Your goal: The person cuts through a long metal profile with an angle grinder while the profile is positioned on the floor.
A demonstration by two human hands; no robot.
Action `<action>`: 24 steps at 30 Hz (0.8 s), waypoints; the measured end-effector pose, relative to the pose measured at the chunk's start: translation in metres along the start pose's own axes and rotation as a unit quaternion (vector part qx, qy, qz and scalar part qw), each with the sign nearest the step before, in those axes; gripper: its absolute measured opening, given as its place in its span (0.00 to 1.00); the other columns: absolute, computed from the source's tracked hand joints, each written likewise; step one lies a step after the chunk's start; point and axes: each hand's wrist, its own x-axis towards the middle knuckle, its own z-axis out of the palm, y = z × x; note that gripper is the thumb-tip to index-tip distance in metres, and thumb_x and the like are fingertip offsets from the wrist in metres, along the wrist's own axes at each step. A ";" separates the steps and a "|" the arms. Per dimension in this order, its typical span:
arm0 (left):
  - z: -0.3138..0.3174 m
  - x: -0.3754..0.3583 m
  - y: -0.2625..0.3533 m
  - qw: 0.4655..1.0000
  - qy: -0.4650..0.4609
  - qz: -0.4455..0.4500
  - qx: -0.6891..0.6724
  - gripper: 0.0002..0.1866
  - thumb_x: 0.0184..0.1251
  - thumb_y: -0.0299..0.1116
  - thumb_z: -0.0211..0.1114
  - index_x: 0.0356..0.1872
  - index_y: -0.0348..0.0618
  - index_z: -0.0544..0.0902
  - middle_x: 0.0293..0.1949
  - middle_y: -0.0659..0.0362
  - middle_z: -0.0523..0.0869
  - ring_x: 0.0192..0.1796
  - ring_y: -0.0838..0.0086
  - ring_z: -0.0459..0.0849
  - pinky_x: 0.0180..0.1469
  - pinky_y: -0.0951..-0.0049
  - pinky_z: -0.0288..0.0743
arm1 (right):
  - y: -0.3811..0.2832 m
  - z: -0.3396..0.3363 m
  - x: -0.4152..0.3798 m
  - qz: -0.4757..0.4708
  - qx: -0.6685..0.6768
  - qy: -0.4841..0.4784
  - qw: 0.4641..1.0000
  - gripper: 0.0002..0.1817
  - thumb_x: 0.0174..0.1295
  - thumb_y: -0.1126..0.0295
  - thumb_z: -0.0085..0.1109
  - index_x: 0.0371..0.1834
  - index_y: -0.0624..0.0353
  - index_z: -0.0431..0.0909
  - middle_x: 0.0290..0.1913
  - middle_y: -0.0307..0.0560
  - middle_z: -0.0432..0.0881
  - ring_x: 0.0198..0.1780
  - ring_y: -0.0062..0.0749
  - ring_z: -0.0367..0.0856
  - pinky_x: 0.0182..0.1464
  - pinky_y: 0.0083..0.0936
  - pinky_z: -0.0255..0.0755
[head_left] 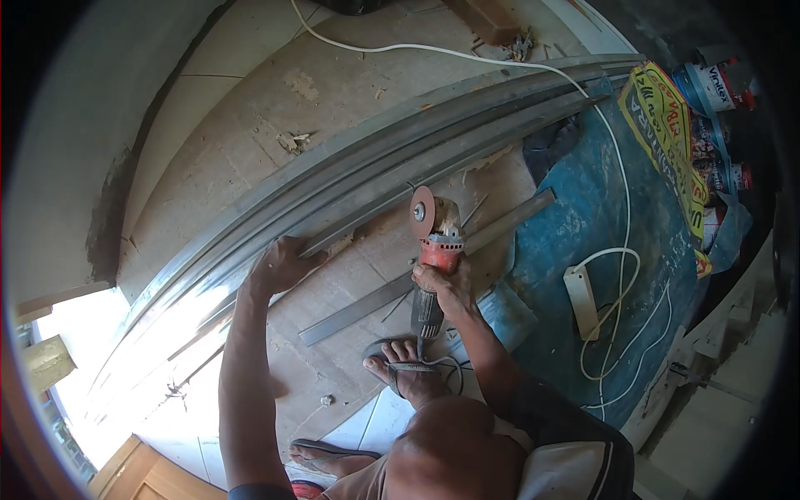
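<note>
My right hand [448, 287] is wrapped round the body of a red and black angle grinder [428, 313]. Its reddish cutting disc [422, 213] stands on edge, close to a long grey metal bar [367, 218]. Whether the disc is spinning I cannot tell. Further left, my left hand [283, 265] grips that same bar, fingers curled over it. Beyond the bar, several more long metal profiles [333, 158] lie side by side. Another flat metal bar [358, 312] lies crosswise below the grinder, near my sandalled foot [408, 371].
A white power strip [582, 302] with a looped cable rests on a blue sheet [567, 242] at right. Paint cans [715, 87] and a yellow printed banner [667, 142] stand behind it. A white cord [433, 50] runs across the floor. A wooden panel [167, 475] is at lower left.
</note>
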 end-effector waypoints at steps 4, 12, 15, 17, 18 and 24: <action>0.003 0.001 -0.004 1.000 0.009 0.007 -0.002 0.24 0.70 0.54 0.68 0.53 0.45 0.90 0.42 0.49 0.92 0.42 0.60 0.90 0.53 0.62 0.81 | -0.007 0.004 -0.001 0.023 0.014 0.003 1.000 0.32 0.55 0.79 0.73 0.61 0.61 0.67 0.44 0.45 0.80 0.41 0.28 0.84 0.45 0.26 0.84; 0.004 0.001 -0.006 1.000 0.010 0.017 -0.006 0.25 0.70 0.55 0.68 0.52 0.44 0.90 0.41 0.49 0.92 0.41 0.60 0.89 0.51 0.61 0.81 | -0.007 0.002 0.000 0.014 -0.008 0.005 1.000 0.33 0.54 0.78 0.74 0.62 0.60 0.68 0.46 0.43 0.80 0.41 0.26 0.83 0.46 0.25 0.83; 0.003 0.002 -0.006 1.000 0.010 0.017 -0.006 0.25 0.70 0.55 0.68 0.52 0.44 0.90 0.41 0.49 0.92 0.41 0.60 0.90 0.52 0.60 0.81 | -0.004 0.003 0.001 0.004 -0.005 0.018 1.000 0.33 0.54 0.78 0.75 0.62 0.60 0.68 0.45 0.43 0.80 0.41 0.26 0.84 0.46 0.25 0.83; 0.002 0.002 -0.005 1.000 0.009 0.014 -0.003 0.25 0.70 0.55 0.68 0.52 0.44 0.90 0.41 0.49 0.92 0.42 0.59 0.90 0.52 0.60 0.81 | -0.004 0.003 0.000 0.012 -0.002 0.017 1.000 0.33 0.54 0.78 0.75 0.62 0.60 0.67 0.45 0.43 0.80 0.42 0.27 0.84 0.46 0.26 0.83; 0.001 0.001 -0.003 1.000 0.007 0.007 -0.001 0.25 0.70 0.55 0.68 0.52 0.44 0.90 0.41 0.49 0.92 0.42 0.59 0.90 0.52 0.60 0.81 | -0.005 0.003 -0.001 0.020 0.002 0.016 1.000 0.33 0.54 0.78 0.75 0.62 0.61 0.67 0.46 0.43 0.80 0.42 0.27 0.84 0.47 0.26 0.83; 0.002 0.000 -0.004 1.000 0.012 0.003 -0.005 0.24 0.69 0.53 0.69 0.52 0.44 0.90 0.41 0.47 0.92 0.42 0.58 0.90 0.51 0.60 0.81 | 0.000 0.006 0.001 0.010 -0.025 0.030 0.999 0.34 0.55 0.75 0.75 0.63 0.62 0.65 0.50 0.46 0.79 0.44 0.28 0.83 0.48 0.27 0.83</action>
